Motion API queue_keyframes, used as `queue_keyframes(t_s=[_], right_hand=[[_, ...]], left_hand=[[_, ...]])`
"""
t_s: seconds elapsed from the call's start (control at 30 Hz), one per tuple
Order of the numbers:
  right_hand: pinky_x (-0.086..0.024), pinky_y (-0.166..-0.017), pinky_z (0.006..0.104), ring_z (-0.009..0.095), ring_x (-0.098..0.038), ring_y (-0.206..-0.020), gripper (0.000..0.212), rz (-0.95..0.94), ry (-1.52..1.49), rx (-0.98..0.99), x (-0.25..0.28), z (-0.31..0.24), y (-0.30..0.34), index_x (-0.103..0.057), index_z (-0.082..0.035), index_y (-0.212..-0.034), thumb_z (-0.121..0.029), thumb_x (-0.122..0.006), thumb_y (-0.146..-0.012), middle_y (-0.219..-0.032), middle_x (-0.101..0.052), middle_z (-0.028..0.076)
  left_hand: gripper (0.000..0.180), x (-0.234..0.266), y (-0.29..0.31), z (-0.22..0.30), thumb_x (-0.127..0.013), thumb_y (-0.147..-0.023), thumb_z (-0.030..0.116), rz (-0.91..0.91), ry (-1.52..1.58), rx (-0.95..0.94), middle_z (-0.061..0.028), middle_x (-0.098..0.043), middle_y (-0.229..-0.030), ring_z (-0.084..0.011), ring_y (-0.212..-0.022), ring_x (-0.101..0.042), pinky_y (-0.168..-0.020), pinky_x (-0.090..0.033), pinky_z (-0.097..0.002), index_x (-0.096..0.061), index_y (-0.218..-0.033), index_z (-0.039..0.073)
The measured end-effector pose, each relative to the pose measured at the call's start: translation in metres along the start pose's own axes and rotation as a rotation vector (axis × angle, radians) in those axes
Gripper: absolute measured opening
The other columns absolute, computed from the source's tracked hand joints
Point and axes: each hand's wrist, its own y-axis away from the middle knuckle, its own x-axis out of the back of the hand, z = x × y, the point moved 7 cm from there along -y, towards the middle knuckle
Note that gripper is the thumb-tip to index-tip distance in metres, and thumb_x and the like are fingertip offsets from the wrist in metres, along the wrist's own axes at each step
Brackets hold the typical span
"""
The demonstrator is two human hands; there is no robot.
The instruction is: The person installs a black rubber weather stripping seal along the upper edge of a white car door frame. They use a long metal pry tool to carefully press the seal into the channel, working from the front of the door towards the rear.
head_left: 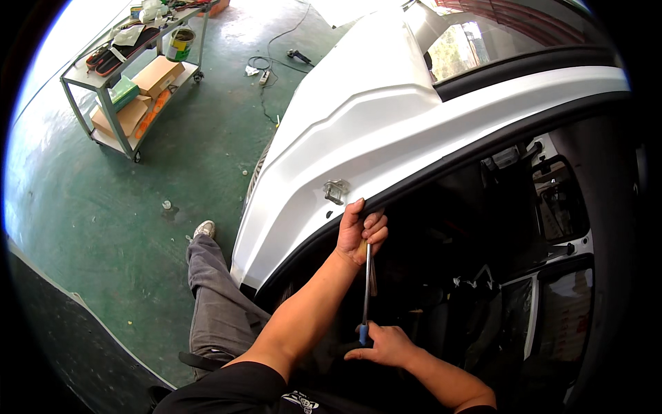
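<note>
A long screwdriver (367, 293) with a metal shaft and a blue and black handle stands nearly upright in the picture, in front of the dark car interior. My right hand (390, 346) is closed round its handle. My left hand (361, 233) is closed at the edge of the white door frame (386, 162), fingers curled over the black rubber door seal (441, 167). The shaft's upper end runs up under the left hand, which hides the tip. Just above that hand, a metal door striker (336, 191) is fixed to the white body panel.
Dark interior parts fill the right side, with a metal-edged panel (531, 317). On the green floor (172, 228) stands a wheeled cart (83, 77) with tools and cardboard boxes (157, 74). A cable (272, 58) and a black power tool (300, 56) lie beyond. My shoe (205, 229) is beside the car.
</note>
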Motion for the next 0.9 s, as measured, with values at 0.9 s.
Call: queue_keyframes(t_s=[0.9], right_hand=[[-0.057, -0.081, 0.0386, 0.035, -0.073, -0.084, 0.09, 0.141, -0.131, 0.146, -0.004, 0.009, -0.004, -0.062, 0.002, -0.118, -0.075, -0.073, -0.074, -0.086, -0.071, 0.017]], left_hand=[[0.054, 0.008, 0.001, 0.0, -0.065, -0.095, 0.051, -0.045, -0.119, 0.002, 0.0006, -0.044, -0.065, -0.0076, -0.049, -0.036, -0.044, -0.034, -0.0212, -0.056, -0.124, 0.006]])
